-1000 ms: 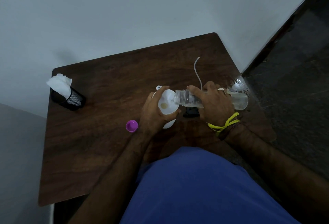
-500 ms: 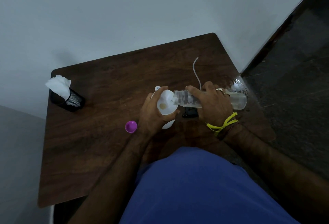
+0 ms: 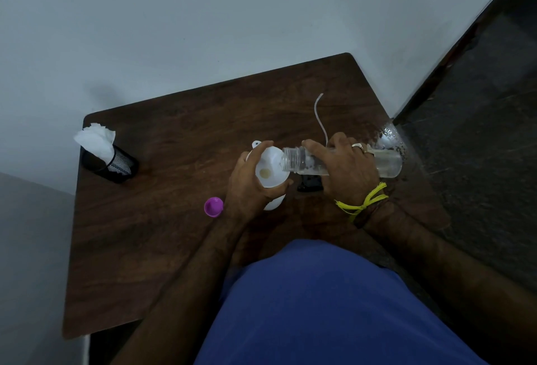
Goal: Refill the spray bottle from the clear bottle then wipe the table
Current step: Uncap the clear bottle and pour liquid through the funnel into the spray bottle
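From above, the right hand (image 3: 345, 173) is wrapped round a clear plastic bottle (image 3: 386, 162) tipped almost flat, its ribbed, threaded open mouth poking over the rim of a white plastic funnel (image 3: 268, 171). Fingers curl over the top of the barrel, a metal ring shows on one of them, and a frayed yellow thread (image 3: 363, 203) is knotted at the wrist. A little clear liquid lies along the lower side of the bottle.

The left hand (image 3: 247, 187) cups the funnel, thumb and fingers curled round its smooth cone; a small yellowish opening sits at the cone's bottom. Below the funnel peeks the rounded white body of the spray bottle (image 3: 273, 203), standing on the table near the middle, mostly hidden by the hand.

The table (image 3: 162, 234) is dark wood-grain laminate with rounded corners. Just left of the left wrist lies a round purple cap (image 3: 213, 207), open side up. A thin, pale, curved tube (image 3: 319, 116) lies on the wood beyond the right hand, and a small black part (image 3: 309, 184) sits under the clear bottle; what it is I can't make out. Over at the far left corner stands a black mesh cup (image 3: 116, 162) stuffed with crumpled white tissue (image 3: 96, 138). Wet glints show at the table's right edge (image 3: 389, 136).
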